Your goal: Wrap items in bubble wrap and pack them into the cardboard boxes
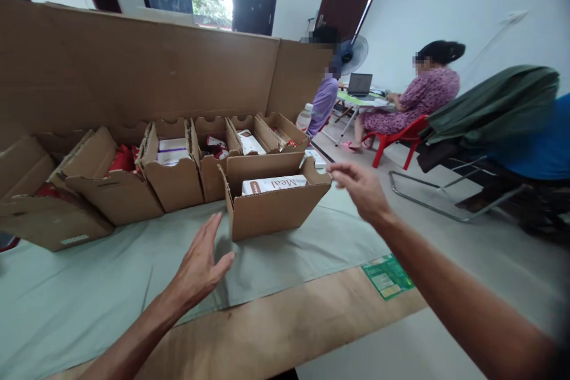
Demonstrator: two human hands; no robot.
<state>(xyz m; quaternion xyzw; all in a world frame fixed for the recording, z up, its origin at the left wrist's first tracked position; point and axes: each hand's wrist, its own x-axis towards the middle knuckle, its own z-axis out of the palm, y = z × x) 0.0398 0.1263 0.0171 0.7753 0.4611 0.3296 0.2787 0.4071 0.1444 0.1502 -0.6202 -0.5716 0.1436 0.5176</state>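
An open cardboard bin (267,215) sits on the green cloth in front of me, turned sideways. Inside it lies a white box (274,184) with "Meal" printed on its side. My left hand (202,258) hovers just left of the bin, thumb and fingers apart, holding nothing. On the other side, my right hand (360,187) has its fingers stretched toward the bin's right end. Nothing shows in it, and whether its fingertips touch the cardboard is hard to tell.
Several similar cardboard bins (176,187) stand in a row behind, holding packets and boxes. A tall cardboard panel (169,68) backs them. A clear bottle (305,116) stands at the right. A green printed sheet (387,276) lies at the table's front edge. Two people sit beyond.
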